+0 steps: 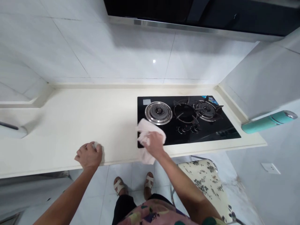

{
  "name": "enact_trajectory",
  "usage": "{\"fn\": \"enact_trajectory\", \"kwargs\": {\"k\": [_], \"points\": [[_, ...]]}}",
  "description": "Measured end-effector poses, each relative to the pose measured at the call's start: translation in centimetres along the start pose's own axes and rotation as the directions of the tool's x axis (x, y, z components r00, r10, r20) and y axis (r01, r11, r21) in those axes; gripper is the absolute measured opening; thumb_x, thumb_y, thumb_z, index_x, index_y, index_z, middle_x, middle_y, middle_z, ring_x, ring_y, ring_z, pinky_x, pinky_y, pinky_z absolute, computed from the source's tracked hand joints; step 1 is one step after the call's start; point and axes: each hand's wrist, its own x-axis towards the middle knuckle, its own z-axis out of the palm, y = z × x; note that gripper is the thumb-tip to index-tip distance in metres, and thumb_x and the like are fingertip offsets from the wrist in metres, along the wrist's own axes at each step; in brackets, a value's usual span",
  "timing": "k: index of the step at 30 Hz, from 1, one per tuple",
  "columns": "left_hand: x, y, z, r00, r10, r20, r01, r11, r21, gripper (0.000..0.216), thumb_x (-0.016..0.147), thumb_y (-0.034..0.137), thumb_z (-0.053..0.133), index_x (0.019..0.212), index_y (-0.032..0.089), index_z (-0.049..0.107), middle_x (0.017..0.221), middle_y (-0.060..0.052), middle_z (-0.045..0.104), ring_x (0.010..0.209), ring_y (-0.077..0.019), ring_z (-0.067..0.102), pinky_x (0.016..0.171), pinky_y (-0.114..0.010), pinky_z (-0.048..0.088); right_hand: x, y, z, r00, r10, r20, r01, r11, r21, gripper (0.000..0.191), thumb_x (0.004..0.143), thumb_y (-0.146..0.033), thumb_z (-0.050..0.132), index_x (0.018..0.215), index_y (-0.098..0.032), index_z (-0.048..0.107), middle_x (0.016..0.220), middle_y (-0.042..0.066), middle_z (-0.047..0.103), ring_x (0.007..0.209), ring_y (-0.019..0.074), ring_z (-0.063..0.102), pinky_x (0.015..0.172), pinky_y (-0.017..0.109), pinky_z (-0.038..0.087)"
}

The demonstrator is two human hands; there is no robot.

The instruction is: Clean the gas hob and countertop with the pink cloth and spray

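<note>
My right hand (pixel 154 143) grips a pale pink cloth (pixel 150 126) on the front left corner of the black glass gas stove (pixel 225 131). Part of the cloth hangs past the counter's front edge. Just behind it sits the left burner (pixel 158 112), which has no pan support on it. A loose-looking black pan support (pixel 185 112) lies beside that burner, close to the right burner (pixel 207 109). My left hand (pixel 90 155) rests at the front edge of the cream countertop (pixel 93 115), fingers curled round a small whitish thing, mostly hidden.
A teal bottle (pixel 267 122) stands on the counter's right end by the wall. At the far left is a white object (pixel 12 131) with a dark strip. The range hood (pixel 199 18) overhangs the stove. A floral-seated chair (pixel 206 181) is below, at right.
</note>
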Motion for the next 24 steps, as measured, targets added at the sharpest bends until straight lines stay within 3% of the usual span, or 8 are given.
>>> {"fn": "enact_trajectory", "kwargs": {"k": [3, 5, 9, 14, 17, 20, 22, 24], "points": [[0.0, 0.0, 0.1, 1.000, 0.001, 0.003, -0.001, 1.000, 0.007, 0.046, 0.097, 0.041, 0.047, 0.127, 0.015, 0.068, 0.141, -0.021, 0.058, 0.135, -0.0411, 0.048, 0.107, -0.058, 0.039, -2.2, 5.8, -2.1, 0.947, 0.277, -0.163, -0.293, 0.952, -0.084, 0.038, 0.097, -0.045, 0.062, 0.121, -0.017, 0.069, 0.150, 0.019, 0.058, 0.135, 0.0368, 0.046, 0.110, 0.055, 0.031], [-0.1, 0.0, 0.1, 1.000, 0.001, 0.003, -0.001, 1.000, 0.015, 0.046, 0.096, 0.041, 0.046, 0.128, 0.016, 0.068, 0.141, -0.019, 0.058, 0.134, -0.0401, 0.047, 0.106, -0.057, 0.039, -3.3, 8.7, -3.4, 0.898, 0.386, -0.211, -0.421, 0.894, -0.156, 0.044, 0.099, -0.047, 0.058, 0.126, -0.015, 0.068, 0.159, 0.022, 0.049, 0.138, 0.0386, 0.045, 0.111, 0.057, 0.030], [-0.1, -0.2, 0.2, 1.000, -0.004, 0.017, 0.004, 1.000, 0.017, 0.044, 0.096, 0.040, 0.046, 0.128, 0.017, 0.068, 0.140, -0.018, 0.059, 0.132, -0.0383, 0.048, 0.106, -0.055, 0.038, -2.2, 10.3, -4.6, 0.867, 0.461, -0.188, -0.497, 0.828, -0.261, 0.056, 0.099, -0.055, 0.056, 0.132, -0.011, 0.067, 0.165, 0.025, 0.040, 0.137, 0.0418, 0.046, 0.111, 0.057, 0.032], [-0.1, -0.6, 0.7, 1.000, 0.013, 0.003, -0.013, 1.000, 0.008, 0.043, 0.097, 0.040, 0.048, 0.128, 0.018, 0.068, 0.140, -0.018, 0.058, 0.131, -0.0380, 0.048, 0.107, -0.056, 0.037, 1.4, 5.1, -2.8, 0.907, 0.388, -0.164, -0.418, 0.874, -0.248, 0.059, 0.101, -0.058, 0.051, 0.133, -0.011, 0.067, 0.167, 0.025, 0.036, 0.141, 0.0474, 0.040, 0.110, 0.061, 0.031], [-0.1, -0.8, 1.0, 1.000, 0.022, -0.012, -0.022, 1.000, -0.004, 0.041, 0.096, 0.039, 0.049, 0.126, 0.018, 0.068, 0.139, -0.018, 0.058, 0.131, -0.0377, 0.047, 0.107, -0.056, 0.036, 1.4, -0.3, -0.5, 0.963, 0.266, -0.033, -0.267, 0.944, -0.194, 0.061, 0.100, -0.060, 0.053, 0.136, -0.013, 0.066, 0.171, 0.023, 0.032, 0.145, 0.0469, 0.036, 0.114, 0.062, 0.028], [-0.2, -0.8, 1.0, 1.000, 0.019, -0.024, -0.019, 1.000, 0.000, 0.041, 0.097, 0.039, 0.049, 0.126, 0.018, 0.068, 0.138, -0.018, 0.059, 0.129, -0.0376, 0.048, 0.106, -0.055, 0.037, 0.2, -4.8, 1.3, 0.988, 0.129, 0.084, -0.122, 0.989, -0.088, 0.065, 0.098, -0.063, 0.057, 0.143, -0.016, 0.063, 0.175, 0.018, 0.025, 0.151, 0.0449, 0.030, 0.119, 0.061, 0.023], [-0.3, -0.8, 0.9, 0.999, 0.021, -0.026, -0.021, 1.000, 0.002, 0.041, 0.097, 0.039, 0.049, 0.127, 0.017, 0.068, 0.138, -0.019, 0.059, 0.129, -0.0374, 0.048, 0.105, -0.054, 0.037, -0.6, -5.8, 1.7, 0.990, 0.027, 0.136, -0.028, 1.000, 0.007, 0.064, 0.098, -0.063, 0.057, 0.147, -0.023, 0.060, 0.177, 0.013, 0.023, 0.152, 0.0429, 0.030, 0.120, 0.059, 0.025], [-0.4, -0.8, 0.7, 0.999, 0.025, -0.020, -0.026, 1.000, -0.006, 0.041, 0.097, 0.038, 0.050, 0.127, 0.018, 0.068, 0.138, -0.019, 0.059, 0.129, -0.0371, 0.048, 0.106, -0.054, 0.036, -1.2, -4.5, 1.4, 0.987, -0.054, 0.149, 0.039, 0.994, 0.103, 0.060, 0.101, -0.058, 0.053, 0.154, -0.030, 0.054, 0.176, 0.009, 0.027, 0.152, 0.0383, 0.034, 0.119, 0.056, 0.029]]}}
